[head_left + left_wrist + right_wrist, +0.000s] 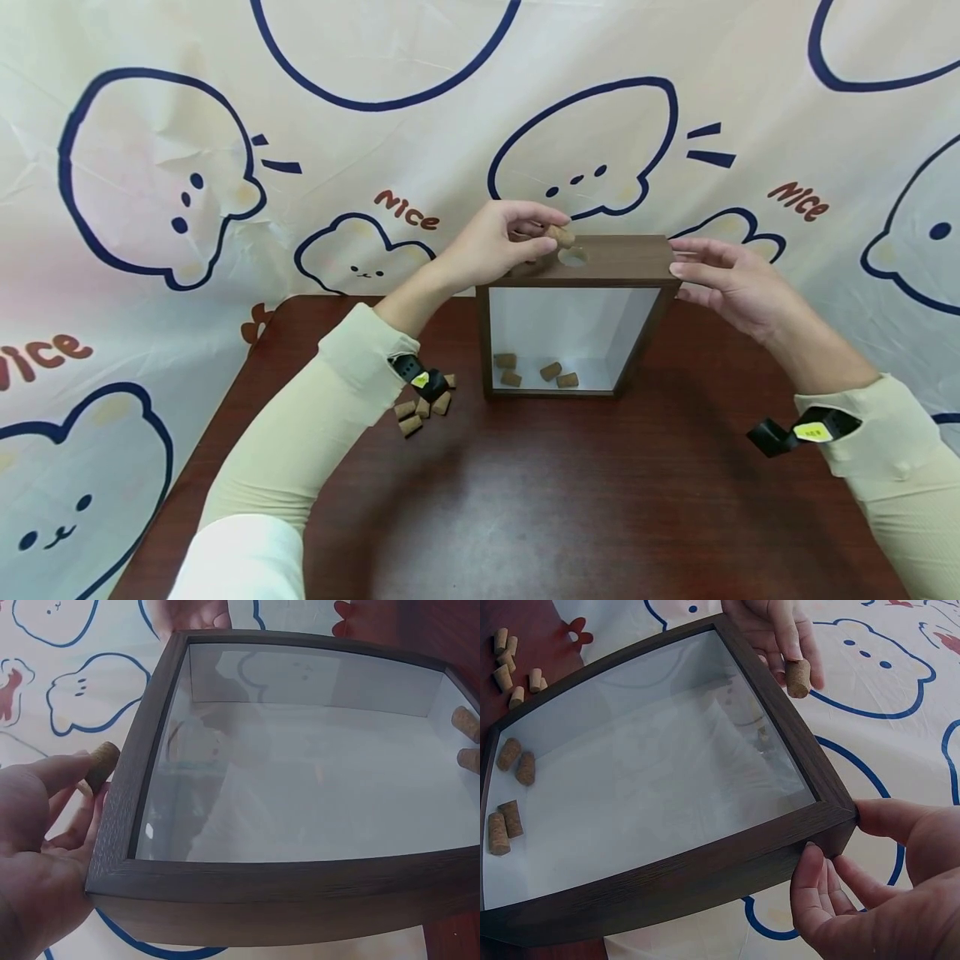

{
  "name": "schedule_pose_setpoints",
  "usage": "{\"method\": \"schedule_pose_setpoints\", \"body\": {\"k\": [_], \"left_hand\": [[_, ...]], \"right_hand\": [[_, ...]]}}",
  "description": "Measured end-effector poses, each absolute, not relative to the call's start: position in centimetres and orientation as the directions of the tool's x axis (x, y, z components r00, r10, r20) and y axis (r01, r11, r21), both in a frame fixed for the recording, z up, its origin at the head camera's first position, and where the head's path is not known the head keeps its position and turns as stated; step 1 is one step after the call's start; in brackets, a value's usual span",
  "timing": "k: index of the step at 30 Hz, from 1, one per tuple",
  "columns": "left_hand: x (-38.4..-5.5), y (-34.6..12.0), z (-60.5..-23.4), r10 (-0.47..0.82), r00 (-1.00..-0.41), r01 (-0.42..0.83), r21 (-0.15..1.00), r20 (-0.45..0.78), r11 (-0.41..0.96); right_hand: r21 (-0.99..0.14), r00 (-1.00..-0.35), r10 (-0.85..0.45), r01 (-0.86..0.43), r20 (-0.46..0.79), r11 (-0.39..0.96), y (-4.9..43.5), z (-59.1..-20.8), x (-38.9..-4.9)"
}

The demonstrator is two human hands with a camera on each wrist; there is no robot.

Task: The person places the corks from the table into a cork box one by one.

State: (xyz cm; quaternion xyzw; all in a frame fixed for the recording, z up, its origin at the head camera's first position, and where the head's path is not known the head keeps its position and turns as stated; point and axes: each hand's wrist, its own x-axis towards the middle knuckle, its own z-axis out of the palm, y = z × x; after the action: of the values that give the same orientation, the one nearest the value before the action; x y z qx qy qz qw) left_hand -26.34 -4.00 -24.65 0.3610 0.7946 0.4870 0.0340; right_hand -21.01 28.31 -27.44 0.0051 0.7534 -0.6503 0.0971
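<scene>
Between thumb and fingers my left hand (487, 246) pinches a cork (561, 236), just over the round hole (573, 257) in the top of a dark wooden box with a clear front (585, 273). The left wrist view shows this cork (103, 761) beside the box's edge. My right hand (738, 283) grips the box's upper right corner, with thumb and fingertips on its edges in the right wrist view. Several corks (551, 371) lie inside at the bottom, seen through the front pane. The box stands upright.
Several loose corks (423, 408) lie on the dark red-brown table (525, 500), left of the box and near my left wrist. A pale cloth (420, 142) printed with blue bear outlines hangs behind the table.
</scene>
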Motion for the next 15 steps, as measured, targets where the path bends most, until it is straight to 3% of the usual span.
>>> {"method": "schedule_pose_setpoints", "body": {"k": [15], "left_hand": [[-26.08, -3.52, -24.47, 0.591, -0.748, 0.51, 0.831, 0.301, 0.223]], "right_hand": [[-0.978, -0.981, -0.123, 0.13, -0.151, 0.161, 28.33, -27.48, -21.05]]}}
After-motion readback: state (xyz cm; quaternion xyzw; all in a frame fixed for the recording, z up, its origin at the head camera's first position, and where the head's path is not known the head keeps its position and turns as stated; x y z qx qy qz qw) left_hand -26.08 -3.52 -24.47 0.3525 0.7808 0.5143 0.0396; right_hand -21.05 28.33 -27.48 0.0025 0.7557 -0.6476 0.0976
